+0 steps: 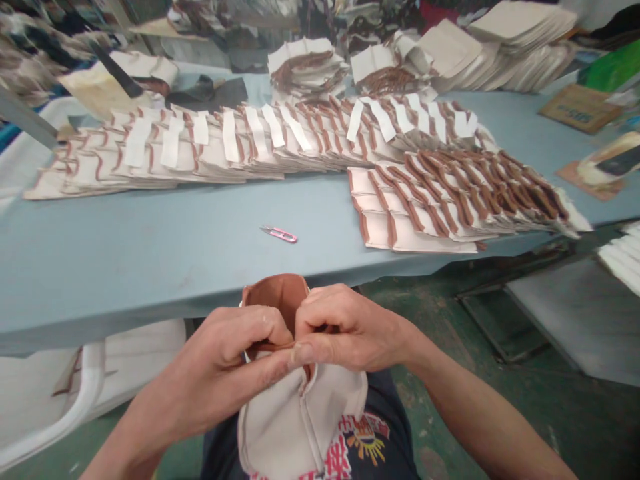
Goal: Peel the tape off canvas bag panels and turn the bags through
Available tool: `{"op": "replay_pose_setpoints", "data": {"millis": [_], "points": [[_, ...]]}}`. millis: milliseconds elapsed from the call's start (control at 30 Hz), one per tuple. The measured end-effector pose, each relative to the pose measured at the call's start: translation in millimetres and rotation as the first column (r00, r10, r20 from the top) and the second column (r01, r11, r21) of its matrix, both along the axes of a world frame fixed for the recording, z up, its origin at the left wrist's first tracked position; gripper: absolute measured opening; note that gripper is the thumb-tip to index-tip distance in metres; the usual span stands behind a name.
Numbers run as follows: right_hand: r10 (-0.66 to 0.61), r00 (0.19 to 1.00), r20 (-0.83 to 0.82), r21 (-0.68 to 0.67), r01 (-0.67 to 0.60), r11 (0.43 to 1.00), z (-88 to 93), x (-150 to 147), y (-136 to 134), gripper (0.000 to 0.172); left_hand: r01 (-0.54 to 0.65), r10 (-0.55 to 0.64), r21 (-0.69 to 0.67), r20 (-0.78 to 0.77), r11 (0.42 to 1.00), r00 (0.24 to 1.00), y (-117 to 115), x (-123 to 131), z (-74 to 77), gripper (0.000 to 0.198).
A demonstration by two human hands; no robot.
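Observation:
Over my lap is a sewn leather piece [275, 420], cream on the outside with a brown lining showing in its opening; it looks like a shoe or boot upper. My left hand [240, 353] pinches its edge from the left, thumb outside and fingers curled into the opening. Close against it, my right hand [345, 327] grips the same edge, the two thumbs almost touching. A seam runs down the cream face below the thumbs. Whatever lies between the fingertips is hidden. Beyond my hands, pink thread snips [281, 234] rest on the table.
The blue-covered table [200, 227] carries a long row of cream pieces [175, 160] with white strips on top and a brown-edged stack [450, 200] at right. More stacks [305, 67] stand behind. A cardboard piece [580, 108] lies far right; a white chair frame [85, 393] is at left.

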State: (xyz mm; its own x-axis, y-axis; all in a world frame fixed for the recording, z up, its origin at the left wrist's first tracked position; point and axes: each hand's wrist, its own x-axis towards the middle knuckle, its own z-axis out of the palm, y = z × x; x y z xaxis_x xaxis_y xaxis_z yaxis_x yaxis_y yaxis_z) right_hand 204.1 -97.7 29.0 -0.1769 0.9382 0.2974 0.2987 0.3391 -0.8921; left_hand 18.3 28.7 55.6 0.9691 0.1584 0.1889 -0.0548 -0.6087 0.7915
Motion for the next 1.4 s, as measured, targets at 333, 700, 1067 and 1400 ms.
{"op": "replay_pose_setpoints", "data": {"millis": [333, 700, 1067, 1400], "points": [[-0.07, 0.872, -0.485, -0.061, 0.047, 0.997, -16.0, -25.9, -0.5, 0.044, 0.006, 0.019, -0.702, 0.028, 0.712, 0.999, -0.4, 9.7, -40.0, 0.057], [-0.174, 0.973, -0.149, -0.033, 0.171, 0.985, -16.1, -16.3, 5.7, 0.052, -0.017, 0.03, -0.839, -0.001, 0.544, 1.0, -2.0, 18.3, -70.3, 0.066], [-0.148, 0.974, 0.174, 0.149, 0.122, 0.981, 8.8, 1.3, 7.6, 0.021, 0.01, -0.056, -0.475, -0.083, 0.88, 0.995, 33.1, -2.8, -28.0, 0.058], [-0.131, 0.96, 0.247, 0.12, 0.104, 0.987, 10.6, 4.0, 7.3, 0.022, 0.196, -0.27, -0.324, -0.202, 0.926, 0.942, 38.0, 14.4, 0.4, 0.044]]}}
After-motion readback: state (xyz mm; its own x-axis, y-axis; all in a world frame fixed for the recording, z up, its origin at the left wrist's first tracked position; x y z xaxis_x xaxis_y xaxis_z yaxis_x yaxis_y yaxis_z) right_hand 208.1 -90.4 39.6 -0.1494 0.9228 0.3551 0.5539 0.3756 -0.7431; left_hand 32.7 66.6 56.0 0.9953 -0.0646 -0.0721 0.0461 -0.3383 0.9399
